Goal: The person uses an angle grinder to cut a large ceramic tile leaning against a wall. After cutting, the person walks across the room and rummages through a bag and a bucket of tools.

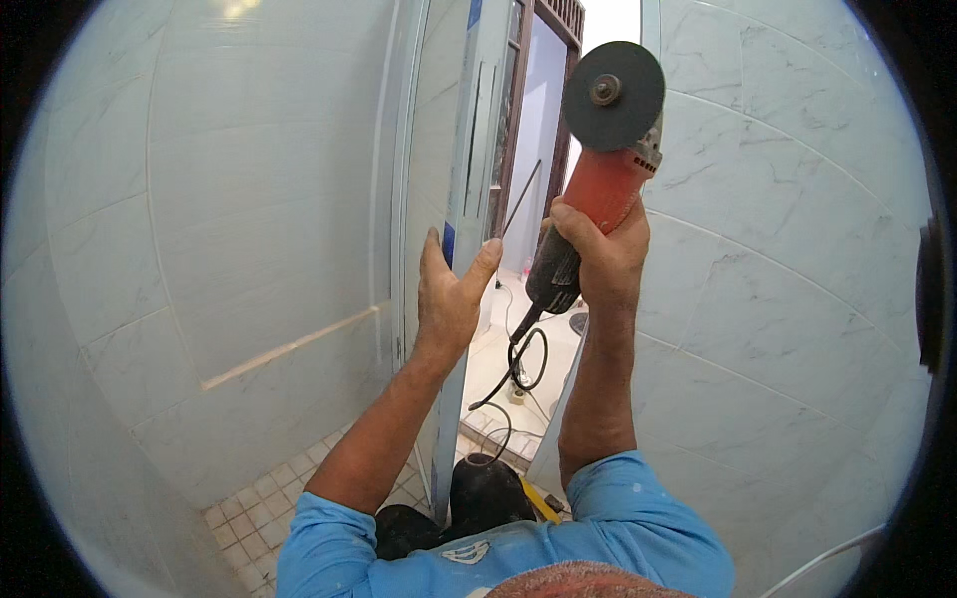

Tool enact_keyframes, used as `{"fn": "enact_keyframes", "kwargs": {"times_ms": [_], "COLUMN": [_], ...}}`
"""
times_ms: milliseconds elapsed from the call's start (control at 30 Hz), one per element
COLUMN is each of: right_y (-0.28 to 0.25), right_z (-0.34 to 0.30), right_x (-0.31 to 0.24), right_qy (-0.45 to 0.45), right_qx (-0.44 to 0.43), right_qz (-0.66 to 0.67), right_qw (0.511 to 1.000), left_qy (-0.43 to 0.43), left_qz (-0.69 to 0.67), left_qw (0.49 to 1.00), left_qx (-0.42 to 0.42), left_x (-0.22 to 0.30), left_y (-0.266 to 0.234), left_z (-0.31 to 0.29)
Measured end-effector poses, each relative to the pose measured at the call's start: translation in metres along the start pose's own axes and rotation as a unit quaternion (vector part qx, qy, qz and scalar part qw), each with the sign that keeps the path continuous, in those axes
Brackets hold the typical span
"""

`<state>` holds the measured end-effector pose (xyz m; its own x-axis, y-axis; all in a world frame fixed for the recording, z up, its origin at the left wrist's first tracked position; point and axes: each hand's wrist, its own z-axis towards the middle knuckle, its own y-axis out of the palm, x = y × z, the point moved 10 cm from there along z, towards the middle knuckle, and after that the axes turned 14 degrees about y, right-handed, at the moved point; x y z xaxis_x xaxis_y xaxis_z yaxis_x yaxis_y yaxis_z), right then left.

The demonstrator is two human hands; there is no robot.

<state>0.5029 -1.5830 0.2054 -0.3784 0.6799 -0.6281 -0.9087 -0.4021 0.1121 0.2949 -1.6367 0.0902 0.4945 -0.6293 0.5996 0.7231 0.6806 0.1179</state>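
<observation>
An angle grinder [601, 187] with a red and black body is held up by my right hand [616, 257], whose fingers wrap round its body. Its dark round disc [628, 105] points up at the top, in front of the doorway. My left hand [447, 307] grips the edge of a pale, standing door [477, 149], thumb on one side and fingers on the other. Slots and blue patches show along this edge. From the grinder's lower end a black cord [543, 364] hangs in loops toward the floor.
Pale marbled tile walls [768, 229] stand close on both sides. A bare tan strip [289, 349] crosses the left wall. Small square tiles [264, 503] cover the near floor. Past the doorway lie cables and a dark-framed window or door [558, 40]. Something yellow [539, 498] is beside my leg.
</observation>
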Motion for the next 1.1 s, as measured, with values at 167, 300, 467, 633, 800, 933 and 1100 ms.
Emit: {"fn": "enact_keyframes", "kwargs": {"times_ms": [167, 300, 467, 633, 800, 933, 1100], "right_y": [0.006, 0.012, 0.016, 0.015, 0.018, 0.018, 0.021], "right_z": [0.011, 0.018, 0.019, 0.012, 0.014, 0.014, 0.016], "right_x": [0.021, 0.032, 0.024, 0.008, 0.005, 0.005, 0.011], "right_qy": [0.058, 0.063, 0.042, 0.046, 0.044, 0.036, 0.041], "right_qx": [-0.02, -0.038, -0.047, -0.03, -0.036, -0.033, -0.033], "right_qz": [0.003, -0.002, -0.009, -0.083, -0.085, -0.108, -0.128], "right_qw": [0.998, 0.997, 0.998, 0.995, 0.995, 0.993, 0.99], "left_qy": [0.063, 0.085, 0.097, 0.1, 0.11, 0.096, 0.083], "left_qz": [0.056, -0.015, -0.047, 0.009, 0.051, 0.062, 0.082], "left_qw": [0.996, 0.996, 0.993, 0.993, 0.99, 0.992, 0.991], "left_qx": [-0.013, -0.006, -0.038, -0.066, -0.077, -0.059, -0.066], "left_x": [-0.001, 0.003, 0.019, 0.039, 0.053, 0.05, 0.047], "left_y": [-0.013, -0.004, 0.02, 0.028, 0.03, 0.029, 0.029], "left_z": [0.017, 0.026, 0.021, 0.02, 0.014, 0.007, 0.005]}}
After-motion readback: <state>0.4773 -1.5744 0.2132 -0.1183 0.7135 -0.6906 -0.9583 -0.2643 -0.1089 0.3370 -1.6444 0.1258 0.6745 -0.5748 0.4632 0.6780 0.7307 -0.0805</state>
